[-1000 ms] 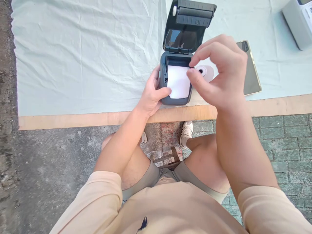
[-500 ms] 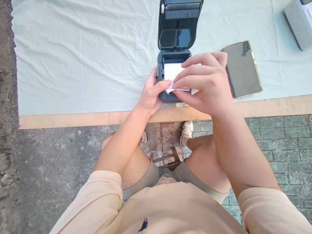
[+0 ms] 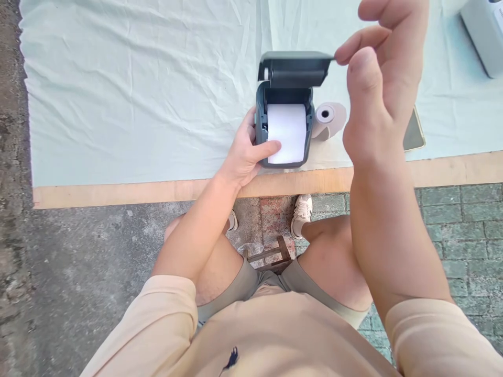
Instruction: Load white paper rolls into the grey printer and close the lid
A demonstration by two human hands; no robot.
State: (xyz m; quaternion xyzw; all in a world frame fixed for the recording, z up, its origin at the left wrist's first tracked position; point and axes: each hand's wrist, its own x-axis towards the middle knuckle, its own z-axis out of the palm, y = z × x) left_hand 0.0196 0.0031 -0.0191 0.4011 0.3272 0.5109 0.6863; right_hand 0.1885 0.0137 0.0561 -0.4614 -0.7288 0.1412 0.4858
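Observation:
My left hand (image 3: 248, 149) grips a small dark portable receipt printer (image 3: 261, 112) by its left side, thumb pressing on the white paper (image 3: 288, 128) that lies flat over the printer's front. The printer's hinged lid (image 3: 296, 68) stands partly lowered, its black roller facing me. At the lid's right corner, a fingertip of my right hand (image 3: 387, 78) touches or nearly touches the edge; the fingers are spread and hold nothing. Right beside the printer, a roll of white paper (image 3: 325, 114) rests on the cloth with a loose end.
A phone or tablet (image 3: 414, 133) lies partly hidden behind my right forearm. A white box-shaped device (image 3: 483, 39) stands at the upper right. Pale cloth (image 3: 137, 94) covers the table, which has a bare wooden front edge (image 3: 188, 189).
My right hand has left the paper and moved up and right to the lid's corner. The lid has swung down partway. The paper roll beside the printer has come into view.

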